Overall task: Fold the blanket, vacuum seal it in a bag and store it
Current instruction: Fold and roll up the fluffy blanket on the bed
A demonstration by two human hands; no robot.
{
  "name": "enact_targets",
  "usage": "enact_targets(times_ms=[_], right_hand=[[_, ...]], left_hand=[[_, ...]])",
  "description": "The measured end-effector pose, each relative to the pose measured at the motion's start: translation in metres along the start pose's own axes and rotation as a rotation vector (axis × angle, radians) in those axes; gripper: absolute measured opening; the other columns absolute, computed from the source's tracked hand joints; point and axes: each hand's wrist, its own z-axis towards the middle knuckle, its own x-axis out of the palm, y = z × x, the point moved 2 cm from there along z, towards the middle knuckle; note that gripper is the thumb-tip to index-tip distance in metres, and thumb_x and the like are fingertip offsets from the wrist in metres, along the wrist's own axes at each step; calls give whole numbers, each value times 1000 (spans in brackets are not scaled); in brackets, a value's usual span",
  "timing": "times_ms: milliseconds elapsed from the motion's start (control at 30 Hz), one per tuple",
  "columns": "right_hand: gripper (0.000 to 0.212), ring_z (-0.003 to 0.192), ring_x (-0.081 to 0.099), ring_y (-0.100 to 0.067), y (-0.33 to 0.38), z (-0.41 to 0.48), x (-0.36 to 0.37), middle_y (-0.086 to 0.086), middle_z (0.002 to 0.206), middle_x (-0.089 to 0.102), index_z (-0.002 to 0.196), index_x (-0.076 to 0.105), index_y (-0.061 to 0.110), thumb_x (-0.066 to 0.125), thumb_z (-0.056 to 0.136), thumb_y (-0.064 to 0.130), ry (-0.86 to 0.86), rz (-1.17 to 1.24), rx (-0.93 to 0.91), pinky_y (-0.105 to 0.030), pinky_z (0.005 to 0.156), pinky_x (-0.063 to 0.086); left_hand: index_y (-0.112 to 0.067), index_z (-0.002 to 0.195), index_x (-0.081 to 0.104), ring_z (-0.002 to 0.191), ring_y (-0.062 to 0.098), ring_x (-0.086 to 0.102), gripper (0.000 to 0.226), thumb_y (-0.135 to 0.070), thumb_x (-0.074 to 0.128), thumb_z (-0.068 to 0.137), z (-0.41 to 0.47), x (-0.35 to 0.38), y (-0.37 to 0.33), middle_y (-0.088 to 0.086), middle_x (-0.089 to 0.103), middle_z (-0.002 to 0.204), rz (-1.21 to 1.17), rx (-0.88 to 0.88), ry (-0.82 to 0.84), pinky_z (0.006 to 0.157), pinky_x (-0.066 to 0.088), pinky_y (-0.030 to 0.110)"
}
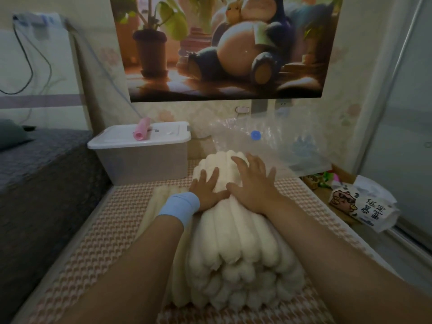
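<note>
While the cream ribbed blanket (233, 253) lies folded in a thick stack on the pink-patterned mat (98, 225), both hands are spread flat on its far end, fingers straight, pressing down and gripping nothing. The left hand (207, 187), with a light blue wristband (178, 205), sits just beside the right hand (253, 181). Beyond the blanket a clear vacuum bag (280, 141) with a blue valve (256, 135) lies crumpled by the wall. Left of it stands a white lidded storage box (142, 160) with a pink tube (141, 128) on top. A printed tissue pack (364, 202) lies off to the right.
</note>
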Motion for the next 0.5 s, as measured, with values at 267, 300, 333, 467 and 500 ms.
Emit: enact_targets(times_ms=[267,300,333,467,500], right_hand=[[63,152,-10,-22,-16,37,53,8,166,-9,152,4,52,20,92,63,419,-45,63,-68,113,-2],[62,152,-9,-23,-19,37,56,7,166,-8,152,5,52,19,92,61,436,-49,66,-68,113,-2],[59,152,-9,-23,-21,36,58,7,166,-7,152,5,52,20,95,58,436,-44,72,-68,113,-2],[55,152,-8,-20,-21,23,52,8,166,-7,153,7,50,24,101,49,353,-14,69,-64,116,-3],[56,152,-8,-20,-20,19,49,8,166,-6,154,8,48,27,101,48,320,1,64,-63,116,-2]], left_hand=[[-34,150,-13,148,29,-4,89,-66,43,88,21,18,28,0,-18,160,-133,-73,155,119,8,47],[-35,151,-12,148,29,-4,88,-66,42,89,20,21,27,-1,-18,159,-121,-86,167,119,8,47],[-35,151,-12,148,29,-4,88,-67,42,89,19,21,27,-1,-18,159,-108,-95,171,119,8,47],[-32,151,-12,148,31,-1,93,-72,41,86,12,12,18,3,-16,160,61,-112,166,119,9,46],[-30,152,-8,148,31,1,94,-73,41,85,8,7,13,5,-12,161,147,-110,145,119,11,46]])
